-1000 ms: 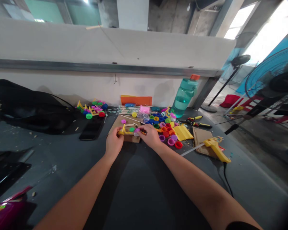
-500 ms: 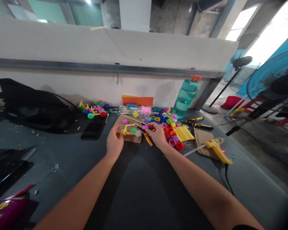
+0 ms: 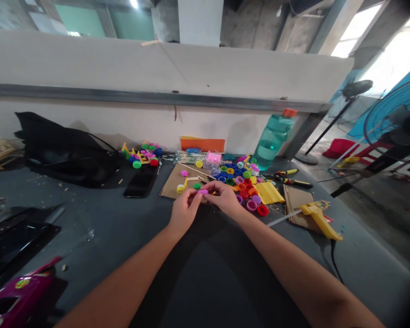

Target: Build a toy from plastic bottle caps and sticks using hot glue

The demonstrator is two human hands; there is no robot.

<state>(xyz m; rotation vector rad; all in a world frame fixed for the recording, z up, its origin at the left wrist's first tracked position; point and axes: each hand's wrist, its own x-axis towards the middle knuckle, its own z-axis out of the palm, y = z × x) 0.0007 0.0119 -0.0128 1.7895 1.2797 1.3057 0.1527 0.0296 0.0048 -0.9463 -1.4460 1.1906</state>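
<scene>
A small pinkish-purple piece (image 3: 202, 192), possibly a bottle cap seen edge-on, is pinched by the fingertips of both hands. My left hand (image 3: 183, 210) is closed on its left side, and my right hand (image 3: 224, 198) on its right side. Just beyond the left fingers, a small yellow piece (image 3: 181, 187) shows partly, its lower part hidden. Behind the fingertips is a green cap (image 3: 197, 186). Under these lies a cardboard sheet (image 3: 171, 183), which also bears a small pink piece (image 3: 184, 173) and thin wooden sticks (image 3: 192, 178).
Many coloured bottle caps (image 3: 252, 205) lie right of the hands, near yellow folded sheets (image 3: 269, 192). A yellow glue gun (image 3: 319, 218) rests farther right, cable hanging. Behind stand a teal bottle (image 3: 272, 139) and pliers (image 3: 292, 177). Left are a phone (image 3: 140, 182) and black bag (image 3: 64, 155).
My left hand has moved right, away from beside the yellow piece, and now grips the purple piece together with my right hand. The camera view has shifted slightly left.
</scene>
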